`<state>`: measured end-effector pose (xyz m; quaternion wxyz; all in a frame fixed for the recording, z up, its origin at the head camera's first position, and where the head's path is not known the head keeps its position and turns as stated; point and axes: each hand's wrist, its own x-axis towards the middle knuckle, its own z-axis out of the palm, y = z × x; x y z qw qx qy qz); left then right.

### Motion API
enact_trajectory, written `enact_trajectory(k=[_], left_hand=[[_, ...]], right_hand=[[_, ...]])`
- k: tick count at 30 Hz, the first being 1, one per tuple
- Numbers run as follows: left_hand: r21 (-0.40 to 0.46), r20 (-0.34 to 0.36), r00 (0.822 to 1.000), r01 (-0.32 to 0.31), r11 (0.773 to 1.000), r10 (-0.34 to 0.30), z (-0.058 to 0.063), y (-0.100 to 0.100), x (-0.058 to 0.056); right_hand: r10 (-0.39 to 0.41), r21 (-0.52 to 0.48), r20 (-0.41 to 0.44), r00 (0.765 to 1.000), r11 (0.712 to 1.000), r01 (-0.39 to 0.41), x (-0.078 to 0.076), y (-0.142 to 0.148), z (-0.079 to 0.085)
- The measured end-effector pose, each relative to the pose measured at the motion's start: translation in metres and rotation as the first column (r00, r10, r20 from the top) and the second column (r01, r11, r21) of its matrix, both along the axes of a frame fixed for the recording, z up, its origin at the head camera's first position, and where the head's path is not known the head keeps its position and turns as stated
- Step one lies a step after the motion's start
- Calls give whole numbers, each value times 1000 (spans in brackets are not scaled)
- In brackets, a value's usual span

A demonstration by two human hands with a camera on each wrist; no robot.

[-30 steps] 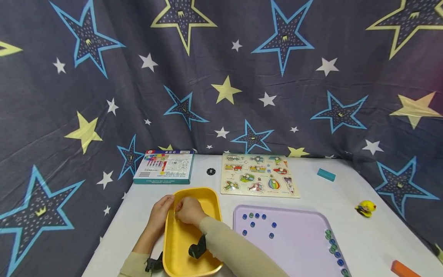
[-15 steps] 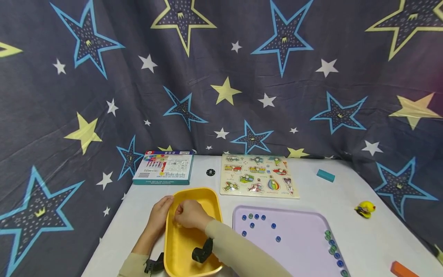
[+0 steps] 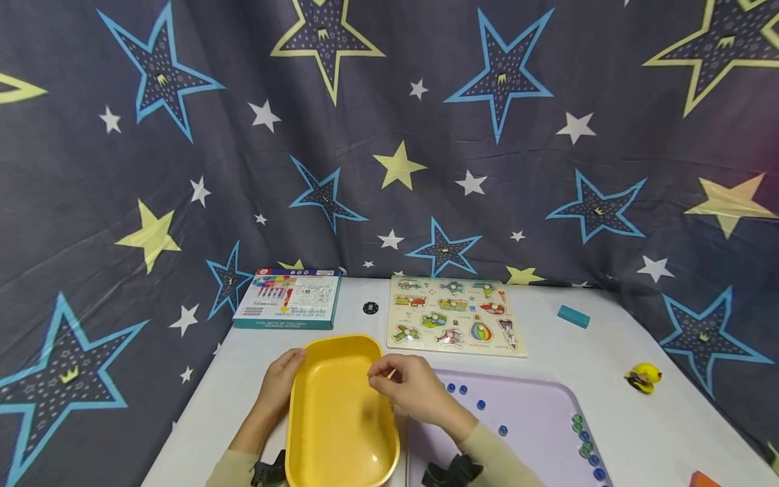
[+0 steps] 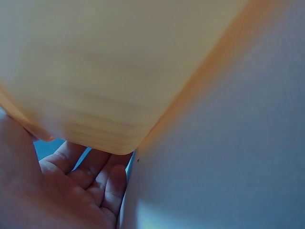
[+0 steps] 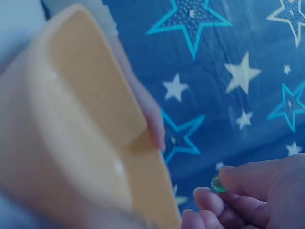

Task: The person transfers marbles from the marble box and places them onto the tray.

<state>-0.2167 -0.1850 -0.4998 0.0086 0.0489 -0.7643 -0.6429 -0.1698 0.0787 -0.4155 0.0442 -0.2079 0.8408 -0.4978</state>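
My left hand (image 3: 280,382) holds the yellow tray (image 3: 296,433) by its left side, thumb at the rim. In the left wrist view, fingers (image 4: 90,167) of that hand reach behind the tray's edge. My right hand (image 3: 414,389) is over the tray's right rim and pinches a green flat glass marble (image 5: 218,184) between thumb and finger, seen best in the right wrist view. To the right lies a lilac tray (image 3: 517,406), partly covered by my right hand and forearm. Blue marbles, one of them (image 3: 502,430) near its middle, lie on it.
Blue and green marbles (image 3: 585,436) line the lilac tray's right edge. Behind the trays lie a boxed toy (image 3: 289,301), a black round chip (image 3: 370,308) and a wooden picture puzzle (image 3: 453,318). At right are a teal block (image 3: 573,316), a yellow duck toy (image 3: 643,377) and an orange block (image 3: 702,480).
My right hand has come up out of the yellow tray and moved right, carrying the green marble. One blue marble on the lilac tray has rolled right and nearer. The left hand keeps its hold.
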Motion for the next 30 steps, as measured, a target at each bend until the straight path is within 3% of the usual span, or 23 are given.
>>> enact_trajectory(k=[3,7,14,18,24,30], left_hand=[[8,-5,1000,7,1000,-7,0,-1,0],[8,-7,1000,10,1000,-10,0,-1,0],[13,1,1000,8,1000,-8,0,-1,-1],[7,2,1000,4,1000,-4,0,-1,-1],[5,-5,1000,4,1000,-4,-1,-1,-1],[-14,-12,1000,0,1000,0,-1,-1,-2]], right_hand=[[-63,-2,-18,998,998,63,7,25,-7],[-174,-30,31,984,984,175,18,52,-17],[-389,9,52,920,921,389,40,85,-34],[-432,52,33,901,901,430,48,93,-47],[-500,146,-20,866,855,497,48,96,-64],[-487,207,-84,870,845,493,50,91,-74]])
